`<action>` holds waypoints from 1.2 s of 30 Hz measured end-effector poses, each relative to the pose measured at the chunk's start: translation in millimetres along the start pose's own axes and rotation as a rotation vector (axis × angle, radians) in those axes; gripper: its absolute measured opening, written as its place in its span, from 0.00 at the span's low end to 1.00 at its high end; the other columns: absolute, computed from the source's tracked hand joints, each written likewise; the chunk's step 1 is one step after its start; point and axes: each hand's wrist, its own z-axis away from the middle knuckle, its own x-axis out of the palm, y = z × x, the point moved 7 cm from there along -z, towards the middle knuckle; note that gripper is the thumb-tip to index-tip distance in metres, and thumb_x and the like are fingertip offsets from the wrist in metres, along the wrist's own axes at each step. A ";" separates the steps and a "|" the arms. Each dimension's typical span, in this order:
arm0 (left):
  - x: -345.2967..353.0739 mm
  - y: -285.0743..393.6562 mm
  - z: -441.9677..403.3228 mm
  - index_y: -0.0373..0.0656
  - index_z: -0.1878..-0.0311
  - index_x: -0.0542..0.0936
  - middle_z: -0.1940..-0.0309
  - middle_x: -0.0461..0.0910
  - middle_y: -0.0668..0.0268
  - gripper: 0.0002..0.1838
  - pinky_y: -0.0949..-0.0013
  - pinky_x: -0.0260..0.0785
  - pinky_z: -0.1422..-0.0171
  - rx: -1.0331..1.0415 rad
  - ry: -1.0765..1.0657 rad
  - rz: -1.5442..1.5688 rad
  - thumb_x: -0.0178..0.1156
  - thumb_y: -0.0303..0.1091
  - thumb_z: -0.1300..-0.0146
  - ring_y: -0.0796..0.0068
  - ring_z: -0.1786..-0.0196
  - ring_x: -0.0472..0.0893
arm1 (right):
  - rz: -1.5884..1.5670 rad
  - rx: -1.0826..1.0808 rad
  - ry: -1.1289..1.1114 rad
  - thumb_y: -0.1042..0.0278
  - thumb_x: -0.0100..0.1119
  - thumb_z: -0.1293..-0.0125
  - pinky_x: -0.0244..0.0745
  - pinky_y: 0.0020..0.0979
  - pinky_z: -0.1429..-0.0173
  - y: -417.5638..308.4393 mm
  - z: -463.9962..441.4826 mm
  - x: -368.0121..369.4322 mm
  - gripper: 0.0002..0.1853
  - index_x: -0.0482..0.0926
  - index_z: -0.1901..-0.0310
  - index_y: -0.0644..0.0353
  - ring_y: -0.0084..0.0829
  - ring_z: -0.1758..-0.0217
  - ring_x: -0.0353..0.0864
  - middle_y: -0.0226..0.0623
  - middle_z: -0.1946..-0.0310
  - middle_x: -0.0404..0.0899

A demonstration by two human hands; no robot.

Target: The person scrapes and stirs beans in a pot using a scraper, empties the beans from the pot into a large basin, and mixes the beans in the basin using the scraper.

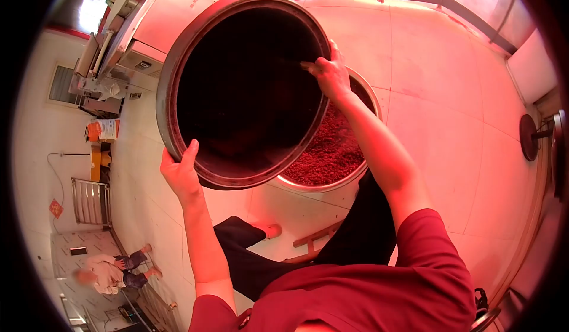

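Note:
A large round pan (249, 95) with a wide metal rim and a very dark inside is held up tilted in front of me. My left hand (182, 172) grips its lower left rim, thumb on the near side. On the right, my right hand (331, 74) holds the rim, with a finger or thumb reaching over the dark inside. Whether the pan's bottom is mesh or solid I cannot tell. Partly hidden behind the pan, a round metal tub (323, 187) stands on the floor, holding many small dark red grains or beans (332, 148).
Below my legs is a wooden stool (311, 240). Metal cabinets (169, 18) stand at upper left, with a cardboard box (106, 130) farther down. Another person (109, 273) sits on a bench at lower left. A round-based stand (529, 136) is at right.

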 end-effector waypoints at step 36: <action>-17.5 -23.3 15.8 0.33 0.64 0.75 0.73 0.74 0.71 0.13 0.78 0.64 0.62 -0.199 -0.053 0.098 0.61 0.18 0.57 0.82 0.71 0.70 | -0.456 0.394 -1.309 0.45 0.50 0.37 0.68 0.31 0.77 -163.4 114.6 39.2 0.24 0.75 0.71 0.64 0.31 0.85 0.71 0.39 0.84 0.75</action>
